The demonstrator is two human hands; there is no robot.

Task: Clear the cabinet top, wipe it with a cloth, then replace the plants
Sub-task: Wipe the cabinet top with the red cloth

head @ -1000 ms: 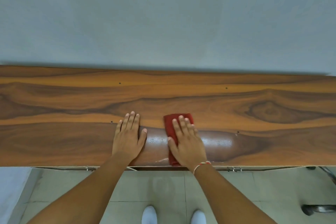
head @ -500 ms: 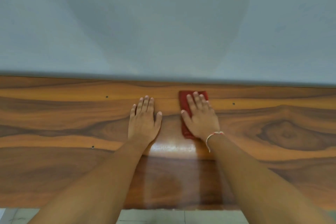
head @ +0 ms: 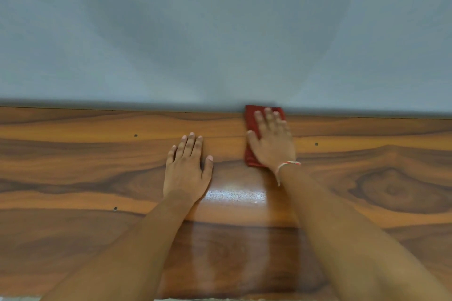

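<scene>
Fingers (head: 187, 146) of the left hand (head: 186, 173) straight and close together, thumb spread out to the right, palm flat on the cabinet top (head: 73, 166), holding nothing. Set a little left of centre, about midway between front and back edge, forearm running down toward the lower left.

Between the two forearms, a glossy streak (head: 234, 195) on the dark wood grain, brighter than the surface around it, with fainter vertical smears below.

Further right, the right hand (head: 271, 144) laid flat on the red cloth (head: 250, 120), fingers straight and slightly fanned, pressing down rather than curled round it. Cloth folded into an upright rectangle, far edge touching or just at the line where cabinet top meets the grey wall (head: 220, 32); near edge showing below the heel of the hand. Left strip of cloth visible beside the thumb, right part mostly hidden under the hand. Thin white and orange thread bracelet (head: 285, 166) round the right wrist.

Small dark dots (head: 316, 144) in the wood at the right, and others at the left.
</scene>
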